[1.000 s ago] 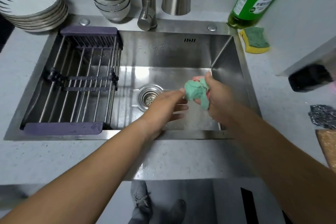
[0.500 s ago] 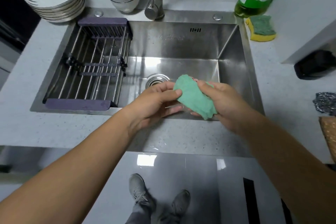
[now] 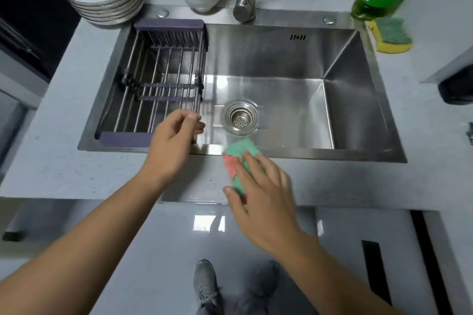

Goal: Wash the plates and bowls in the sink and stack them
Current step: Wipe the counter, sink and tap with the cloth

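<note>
One cloth (image 3: pixel 240 152), sink rim (image 3: pixel 332 155) | right hand (image 3: pixel 263 202) flat atop | left hand (image 3: pixel 171 146) half-curled, likely empty

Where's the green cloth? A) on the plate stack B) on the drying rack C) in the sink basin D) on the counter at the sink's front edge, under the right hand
D: the cloth lies spread on the counter against the sink rim, with the right hand pressed flat on it.

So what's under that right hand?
A green and pink cloth, flat on the counter at the front rim of the sink. The right hand presses on it and hides its near part.
</note>
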`<state>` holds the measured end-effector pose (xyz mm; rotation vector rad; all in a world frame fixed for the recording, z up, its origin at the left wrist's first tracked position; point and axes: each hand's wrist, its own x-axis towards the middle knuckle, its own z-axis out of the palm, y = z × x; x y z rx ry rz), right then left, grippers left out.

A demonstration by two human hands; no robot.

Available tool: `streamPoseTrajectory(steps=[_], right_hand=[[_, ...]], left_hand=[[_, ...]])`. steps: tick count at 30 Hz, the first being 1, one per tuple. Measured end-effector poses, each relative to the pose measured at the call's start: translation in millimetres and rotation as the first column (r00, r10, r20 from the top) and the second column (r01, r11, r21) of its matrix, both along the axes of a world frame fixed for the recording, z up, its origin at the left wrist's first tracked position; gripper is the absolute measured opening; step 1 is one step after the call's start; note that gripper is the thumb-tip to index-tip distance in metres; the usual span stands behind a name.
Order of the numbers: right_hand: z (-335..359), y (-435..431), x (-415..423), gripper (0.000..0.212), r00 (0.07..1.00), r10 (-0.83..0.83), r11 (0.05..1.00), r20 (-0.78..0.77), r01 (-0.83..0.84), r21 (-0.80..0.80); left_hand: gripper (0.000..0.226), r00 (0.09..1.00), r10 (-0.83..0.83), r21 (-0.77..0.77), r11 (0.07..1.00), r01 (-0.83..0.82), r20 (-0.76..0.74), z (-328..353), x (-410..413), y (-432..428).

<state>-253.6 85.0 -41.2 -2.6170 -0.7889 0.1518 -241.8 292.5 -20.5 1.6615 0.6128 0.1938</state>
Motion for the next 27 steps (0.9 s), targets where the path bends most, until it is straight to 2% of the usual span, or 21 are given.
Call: streamPoseTrajectory(steps=[2,5,8,10,12,15,19,20,21,24,25,27], right_hand=[[-12.5,13.7,-11.5,0.064,1.000,-0.003,0.994,0.012,0.004,-0.111],[-21.0,60.0,-28.1,0.070,0.994,0.113,0.980,0.007,-0.110,-0.167],[-27.2,93.1,-41.3,0.066,0.971,0.236,0.956,0.030,-0.226,-0.189],[-31.6,82.4,-38.3,0.063,0.966,0.253,0.947,0.056,-0.236,-0.217],[-33.7,50.5,-31.7,0.064,0.982,0.183,0.954,0.044,-0.167,-0.249],[-35.0,-24.8,-3.2,0.066,0.997,-0.070,0.953,0.020,0.073,-0.295],[-22.5,-92.3,38.1,0.072,0.884,-0.468,0.836,-0.016,0.436,-0.334],[-20.8,-89.2,36.9,0.073,0.873,-0.488,0.830,-0.027,0.454,-0.325],[-20.6,-83.6,30.6,0.073,0.898,-0.441,0.854,-0.013,0.415,-0.315],[-24.9,-76.0,3.2,0.069,0.991,-0.134,0.935,-0.012,0.123,-0.333],[-24.8,-86.2,2.1,0.068,0.994,-0.107,0.935,-0.024,0.092,-0.342],[-23.1,-120.5,14.6,0.069,0.975,-0.218,0.922,-0.030,0.196,-0.335]], left_hand=[[0.024,0.999,-0.016,0.024,1.000,0.015,0.034,-3.6,-16.7,19.6],[0.025,0.994,-0.090,0.174,0.982,0.078,0.061,-5.6,-32.2,37.8],[0.028,0.988,-0.133,0.157,0.980,0.120,0.076,-10.2,-33.0,43.8],[0.029,0.983,-0.174,0.166,0.973,0.163,0.059,-14.9,-30.2,40.3],[0.028,0.965,-0.263,0.261,0.932,0.252,0.010,-20.0,-28.1,31.3],[0.037,0.915,-0.401,0.394,0.836,0.381,-0.036,-19.9,-16.8,6.8],[0.037,0.852,-0.519,0.440,0.751,0.492,-0.066,-15.0,5.6,-30.0],[0.035,0.835,-0.545,0.437,0.732,0.522,-0.084,-15.8,10.2,-38.9],[0.034,0.821,-0.563,0.435,0.717,0.545,-0.100,-17.8,14.5,-48.9],[0.042,0.795,-0.590,0.443,0.681,0.583,-0.139,-25.0,25.7,-68.7],[0.045,0.788,-0.598,0.443,0.673,0.592,-0.145,-26.0,30.2,-73.6],[0.044,0.789,-0.597,0.422,0.684,0.594,-0.143,-27.5,38.1,-81.9]])
